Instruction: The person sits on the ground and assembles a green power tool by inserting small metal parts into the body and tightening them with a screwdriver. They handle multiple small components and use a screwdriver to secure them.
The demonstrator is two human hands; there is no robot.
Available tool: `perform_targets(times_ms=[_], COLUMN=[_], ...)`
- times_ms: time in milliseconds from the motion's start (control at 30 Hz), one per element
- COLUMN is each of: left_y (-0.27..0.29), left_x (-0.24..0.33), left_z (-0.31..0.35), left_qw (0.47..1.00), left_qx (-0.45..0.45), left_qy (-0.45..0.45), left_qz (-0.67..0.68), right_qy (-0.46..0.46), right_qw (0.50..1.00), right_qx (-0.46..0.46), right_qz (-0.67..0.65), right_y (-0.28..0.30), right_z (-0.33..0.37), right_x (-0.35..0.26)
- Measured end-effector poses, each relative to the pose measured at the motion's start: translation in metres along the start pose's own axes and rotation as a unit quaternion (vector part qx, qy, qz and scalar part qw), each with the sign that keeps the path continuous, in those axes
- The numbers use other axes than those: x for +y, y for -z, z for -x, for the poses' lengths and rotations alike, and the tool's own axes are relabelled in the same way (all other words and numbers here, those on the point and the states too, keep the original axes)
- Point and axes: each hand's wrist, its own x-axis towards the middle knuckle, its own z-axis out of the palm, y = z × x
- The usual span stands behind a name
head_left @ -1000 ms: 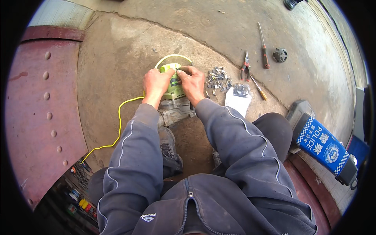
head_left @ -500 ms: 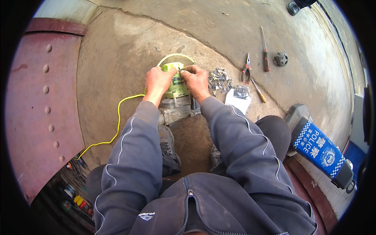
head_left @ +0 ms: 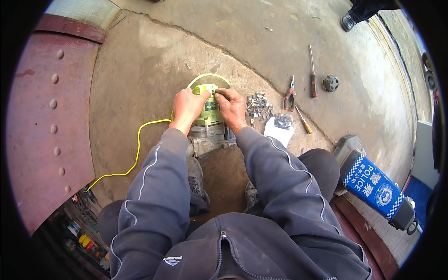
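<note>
Upright on the ground between my feet stands a power tool with a lime-green motor housing [head_left: 211,116] and a grey metal casing [head_left: 205,142]. My left hand [head_left: 187,105] curls against the upper left of the housing, its thumb pressed at the top. From the other side, my right hand [head_left: 232,106] bends its fingers into a pinch at the housing's top right. Whatever lies between those fingertips is too small and hidden to name. A yellow cord [head_left: 138,144] loops behind the tool and runs off to the left.
Right of the tool lie small metal pieces [head_left: 259,106], a white packet [head_left: 281,133], pliers [head_left: 290,97], two screwdrivers [head_left: 313,83] [head_left: 305,123] and a round grey part [head_left: 331,83]. A blue-labelled case [head_left: 373,186] stands nearer. A riveted red panel [head_left: 37,116] borders the left; another person's shoe [head_left: 347,22] shows far right.
The view has shifted slightly, so the ground and the tools on it appear lower. Both hands keep their places at the top of the green housing, with little visible finger movement.
</note>
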Motion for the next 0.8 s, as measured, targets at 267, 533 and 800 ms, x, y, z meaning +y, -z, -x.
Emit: perform_targets(times_ms=[267,533,800], left_y=[-0.003,0.0,-0.003], left_x=[0.002,0.009,0.001], left_z=[0.0,0.001,0.001], left_qw=[1.0,0.998,1.0], left_qx=[0.002,-0.036,-0.015], left_qy=[0.019,0.048,0.026], left_qz=[-0.023,-0.03,-0.006], right_qy=[-0.16,-0.227,-0.252], right_qw=[0.972,0.949,0.935], right_qx=[-0.066,-0.098,-0.113], right_qz=[-0.157,-0.194,-0.223], right_y=[0.01,0.014,0.014], right_z=[-0.012,-0.019,-0.023], right_x=[-0.006,-0.016,-0.012])
